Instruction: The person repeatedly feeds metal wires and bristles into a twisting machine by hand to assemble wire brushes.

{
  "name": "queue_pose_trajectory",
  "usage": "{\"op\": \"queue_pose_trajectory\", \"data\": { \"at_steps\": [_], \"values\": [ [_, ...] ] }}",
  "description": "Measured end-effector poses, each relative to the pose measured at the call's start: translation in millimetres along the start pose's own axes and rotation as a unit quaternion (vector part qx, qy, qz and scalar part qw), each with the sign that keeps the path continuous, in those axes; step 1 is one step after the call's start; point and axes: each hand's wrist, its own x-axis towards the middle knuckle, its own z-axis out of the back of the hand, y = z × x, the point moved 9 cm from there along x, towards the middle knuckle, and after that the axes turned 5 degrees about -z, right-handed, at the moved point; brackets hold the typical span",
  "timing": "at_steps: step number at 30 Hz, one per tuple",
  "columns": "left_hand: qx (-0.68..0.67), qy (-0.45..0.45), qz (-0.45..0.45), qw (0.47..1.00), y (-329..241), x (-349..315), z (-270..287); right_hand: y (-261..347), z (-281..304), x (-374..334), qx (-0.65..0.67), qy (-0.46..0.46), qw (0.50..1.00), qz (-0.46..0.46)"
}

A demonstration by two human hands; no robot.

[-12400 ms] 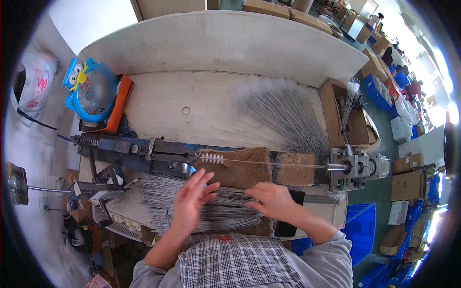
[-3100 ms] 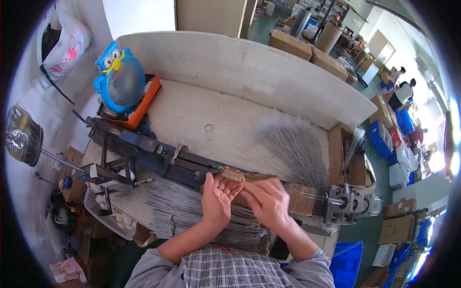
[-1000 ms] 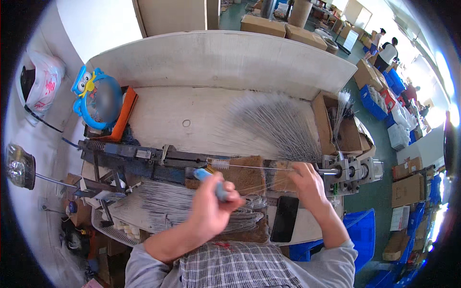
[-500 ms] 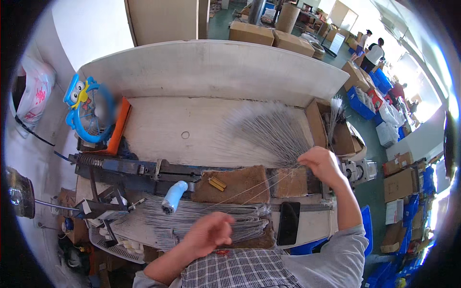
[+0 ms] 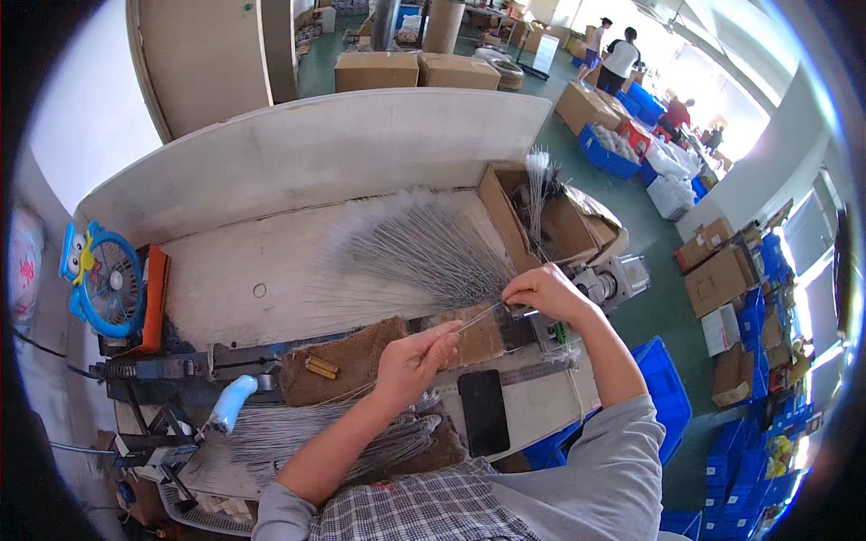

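Note:
My left hand [image 5: 417,362] is closed, its fingertips pinching thin grey wires that stretch up to the right. Beyond it, my right hand [image 5: 545,294] pinches the other end of the wires, close beside a metal fixture [image 5: 606,281] at the bench's right end. A fanned spread of fine grey wires [image 5: 442,248] lies on the bench behind my hands. Below my left forearm is a thick bundle of similar wires [image 5: 271,437]. Brown cloth pads [image 5: 352,353] cover part of the metal rail, and small yellow pieces [image 5: 321,367] rest on one of them.
A black phone [image 5: 483,413] lies near the front edge, beside a metal ruler [image 5: 532,372]. At left are a light-blue wrapped object [image 5: 233,403] and a blue fan [image 5: 110,281]. An open cardboard box [image 5: 550,216] holds upright wires. Blue crates [image 5: 654,388] stand at right; people are far off.
My left hand has risen from the front wire bundle toward my right hand and now pinches the wires. The whole view has turned to the right.

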Motion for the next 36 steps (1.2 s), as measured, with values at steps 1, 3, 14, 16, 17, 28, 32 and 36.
{"op": "queue_pose_trajectory", "data": {
  "at_steps": [1, 3, 14, 16, 17, 28, 32, 36],
  "values": [
    [0.003, 0.003, 0.004, 1.000, 2.2, 1.7, -2.8, 2.8, 2.8, -1.0, -0.017, -0.014, 1.000, 0.010],
    [0.011, -0.044, -0.024, 0.999, 2.0, 6.1, 1.3, 2.4, -1.8, -1.4, -0.035, 0.001, 0.999, -0.003],
    [-0.046, -0.042, 0.080, 0.995, 2.8, -19.1, 19.5, 60.5, -5.1, -35.4, -0.128, -0.086, 0.974, 0.169],
    [-0.037, -0.072, 0.083, 0.993, 1.2, -23.2, 33.0, 69.1, -24.5, -29.6, -0.223, -0.059, 0.958, 0.169],
    [-0.034, -0.066, 0.066, 0.995, -1.2, -24.3, 35.1, 80.0, -28.2, -29.6, -0.218, -0.052, 0.956, 0.188],
    [-0.086, -0.227, 0.206, 0.948, 27.5, -158.0, 142.9, 225.7, -123.4, 49.7, 0.183, 0.064, 0.940, 0.282],
    [-0.209, -0.347, 0.239, 0.883, 41.0, -198.0, 172.5, 254.1, -154.8, 65.2, 0.123, -0.035, 0.957, 0.261],
    [-0.427, -0.388, 0.244, 0.779, 26.6, -174.1, 165.8, 261.9, -161.0, 71.9, 0.076, -0.048, 0.969, 0.229]
  ]
}}
